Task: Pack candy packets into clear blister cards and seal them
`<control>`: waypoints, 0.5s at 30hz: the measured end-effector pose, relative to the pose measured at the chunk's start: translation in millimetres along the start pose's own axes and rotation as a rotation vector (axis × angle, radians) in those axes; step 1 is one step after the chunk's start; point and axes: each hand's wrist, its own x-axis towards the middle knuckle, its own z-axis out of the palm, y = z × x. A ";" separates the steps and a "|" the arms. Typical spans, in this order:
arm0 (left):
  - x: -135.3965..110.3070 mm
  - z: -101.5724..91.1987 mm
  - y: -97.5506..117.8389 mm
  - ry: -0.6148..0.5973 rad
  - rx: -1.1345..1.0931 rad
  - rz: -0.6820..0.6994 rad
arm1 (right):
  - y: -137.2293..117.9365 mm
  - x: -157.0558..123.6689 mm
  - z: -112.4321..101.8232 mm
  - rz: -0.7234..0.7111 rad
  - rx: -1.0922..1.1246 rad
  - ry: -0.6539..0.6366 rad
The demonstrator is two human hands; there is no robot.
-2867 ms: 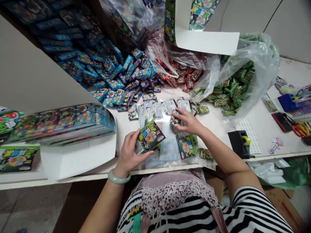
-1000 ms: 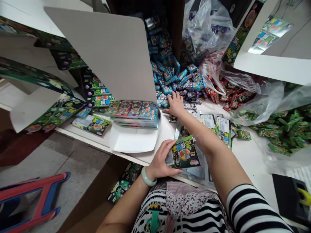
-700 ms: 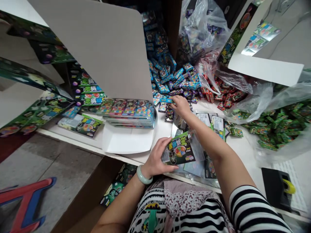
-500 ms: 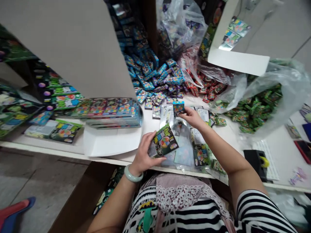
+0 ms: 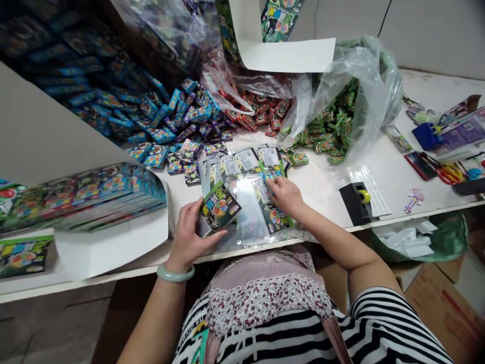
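Note:
My left hand (image 5: pixel 188 232), a pale bangle at its wrist, is closed on a black-and-green printed packet (image 5: pixel 221 206), tilted above the table's front edge. My right hand (image 5: pixel 288 196) pinches a small blue box (image 5: pixel 269 178), mostly hidden by the fingers. It is over a spread of printed packets (image 5: pixel 278 217) with clear plastic sleeves (image 5: pixel 248 222). Small purple boxes (image 5: pixel 192 173) lie just behind the left-hand packet.
Blue boxes (image 5: pixel 117 114) are heaped at back left, beside red packs (image 5: pixel 267 112) and a clear bag (image 5: pixel 373 86) of green packs (image 5: pixel 335 126). A stack of printed sheets (image 5: pixel 94 197) stands left. A black tape dispenser (image 5: pixel 354 205) sits right, with a phone (image 5: pixel 420 166) beyond.
My right hand has brought the small blue box from near the loose boxes to the printed packets. My left hand still holds its packet. The view has swung to the right.

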 end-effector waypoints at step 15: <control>1.2 6.4 1.5 -0.076 0.008 0.000 | 5.5 21.3 -19.4 -0.019 0.033 -0.117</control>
